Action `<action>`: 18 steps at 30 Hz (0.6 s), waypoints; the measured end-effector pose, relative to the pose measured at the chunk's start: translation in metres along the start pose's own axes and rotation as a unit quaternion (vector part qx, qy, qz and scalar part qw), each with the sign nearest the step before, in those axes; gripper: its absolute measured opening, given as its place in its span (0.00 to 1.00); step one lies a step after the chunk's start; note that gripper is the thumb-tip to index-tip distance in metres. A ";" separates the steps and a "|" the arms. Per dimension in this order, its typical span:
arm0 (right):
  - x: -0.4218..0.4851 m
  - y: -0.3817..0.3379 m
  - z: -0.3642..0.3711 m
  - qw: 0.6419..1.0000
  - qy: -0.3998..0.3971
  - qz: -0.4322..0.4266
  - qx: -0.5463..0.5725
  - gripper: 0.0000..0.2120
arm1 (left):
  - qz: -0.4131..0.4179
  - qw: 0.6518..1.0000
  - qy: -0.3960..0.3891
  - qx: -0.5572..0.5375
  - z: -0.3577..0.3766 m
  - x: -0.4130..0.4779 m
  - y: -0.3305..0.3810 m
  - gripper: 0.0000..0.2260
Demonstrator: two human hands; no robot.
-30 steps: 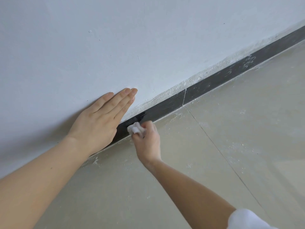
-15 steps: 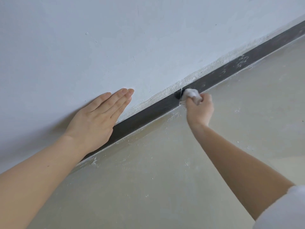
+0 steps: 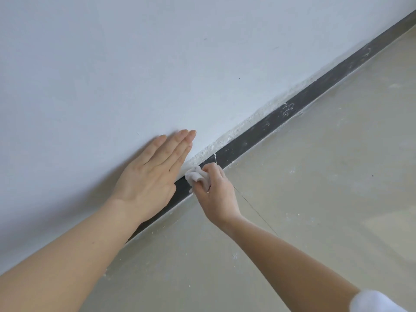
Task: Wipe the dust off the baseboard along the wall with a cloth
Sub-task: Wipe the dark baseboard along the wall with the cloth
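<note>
The long flat baseboard strip (image 3: 270,129) is dark grey with white chalky smears; the crumpled cloth wad (image 3: 195,175) is off-white.

**Soft daylight, mild wide-angle bend**

The scene is bright and evenly lit, with no glare. A soft, diffuse shadow lies on the wall (image 3: 112,64) under the left hand (image 3: 148,183) and forearm, and a faint one darkens the floor (image 3: 315,199) near the left arm. A paler patch of light shows on the floor at the right edge. The baseboard (image 3: 281,118) bows slightly toward the far right corner. Focus is fairly sharp at the centre; the white sleeve (image 3: 373,301) at the near right edge is soft and blurred.
</note>
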State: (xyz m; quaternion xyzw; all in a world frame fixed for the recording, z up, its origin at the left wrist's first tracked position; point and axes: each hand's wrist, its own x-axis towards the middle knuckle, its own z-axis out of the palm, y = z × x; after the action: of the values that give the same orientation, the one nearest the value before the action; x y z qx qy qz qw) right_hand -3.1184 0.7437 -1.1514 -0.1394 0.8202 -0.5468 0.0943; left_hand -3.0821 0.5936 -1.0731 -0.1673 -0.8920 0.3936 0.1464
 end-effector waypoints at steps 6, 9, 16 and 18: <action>0.040 0.022 -0.028 0.991 0.113 0.021 0.075 0.06 | 0.031 0.999 -0.013 0.011 0.006 -0.006 -0.014 0.28; 0.067 0.036 -0.057 0.982 0.175 0.061 0.039 0.04 | 0.010 1.000 -0.019 -0.014 0.004 -0.002 -0.008 0.27; 0.038 0.044 -0.063 0.978 0.168 0.113 0.053 0.09 | -0.011 0.999 -0.013 -0.048 0.000 0.024 0.004 0.30; 0.012 0.043 -0.040 0.989 0.080 0.112 0.051 0.10 | 0.000 0.999 -0.018 -0.038 -0.001 0.032 0.007 0.31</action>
State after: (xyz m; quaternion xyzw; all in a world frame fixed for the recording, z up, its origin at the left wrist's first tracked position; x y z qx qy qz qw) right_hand -3.1470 0.7899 -1.1759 0.0028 0.8063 -0.5836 0.0965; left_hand -3.1093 0.6113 -1.0735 -0.1655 -0.9087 0.3626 0.1240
